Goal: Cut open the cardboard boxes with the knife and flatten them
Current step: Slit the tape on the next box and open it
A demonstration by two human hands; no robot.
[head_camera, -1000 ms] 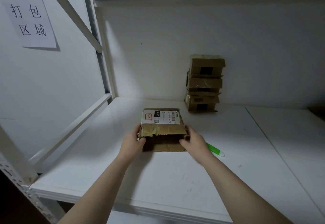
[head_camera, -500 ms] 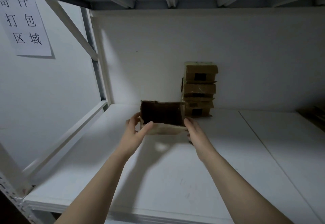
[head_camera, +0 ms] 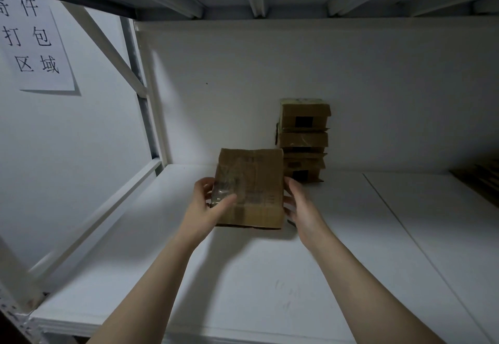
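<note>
A small brown cardboard box (head_camera: 253,181) is held above the white shelf (head_camera: 243,276), its taped brown underside turned toward me. My left hand (head_camera: 209,203) grips its left edge, thumb across the front face and fingers behind. My right hand (head_camera: 298,203) holds the right edge with fingers behind the box. A stack of three more cardboard boxes (head_camera: 303,138) stands against the back wall, just behind and right of the held box. The knife is hidden from view.
A white wall backs the shelf, and a metal upright (head_camera: 140,95) with a diagonal brace stands at the left. A paper sign (head_camera: 32,44) hangs on the left wall. Brown flat cardboard (head_camera: 480,181) lies at the far right edge.
The box lay label-up on the shelf, was lifted and tipped open-side toward me, and now shows its taped underside. The green knife seen beside my right hand is no longer visible.
</note>
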